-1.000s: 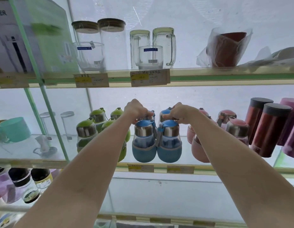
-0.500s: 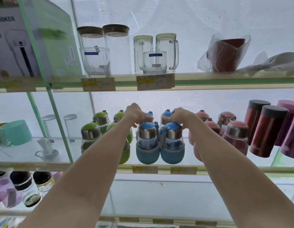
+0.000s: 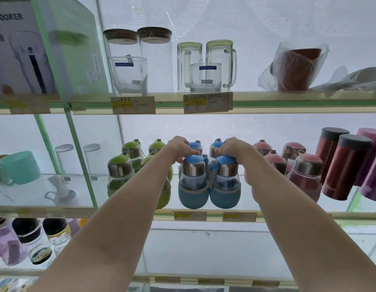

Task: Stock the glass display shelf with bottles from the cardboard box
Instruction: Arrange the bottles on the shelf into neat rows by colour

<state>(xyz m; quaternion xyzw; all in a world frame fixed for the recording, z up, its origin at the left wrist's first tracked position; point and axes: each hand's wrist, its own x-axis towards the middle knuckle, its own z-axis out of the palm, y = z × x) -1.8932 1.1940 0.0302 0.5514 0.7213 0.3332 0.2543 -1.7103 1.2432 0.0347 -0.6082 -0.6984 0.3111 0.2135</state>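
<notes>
Head view: both arms reach up to the middle glass shelf (image 3: 288,213). Left hand (image 3: 179,149) has its fingers curled over the cap of the left front blue bottle (image 3: 193,182); right hand (image 3: 232,149) grips the cap of the right front blue bottle (image 3: 225,184) the same way. Both bottles stand upright near the shelf's front edge, touching each other; two more blue caps show just behind them. Green bottles (image 3: 119,173) stand to the left, pink bottles (image 3: 305,175) to the right, dark red flasks (image 3: 343,167) farther right. Cardboard box is not in view. Judgement: each bottle has a clear body, likely glass, so fragile and moderately heavy; the metal collar looks slick, the soft blue sleeve at the base offers friction. Cap grip suits sliding or setting down; for carrying, the sleeve or the grey strap (image 3: 213,175) seems safer. Knocks against neighbours or the glass shelf are the risk.
</notes>
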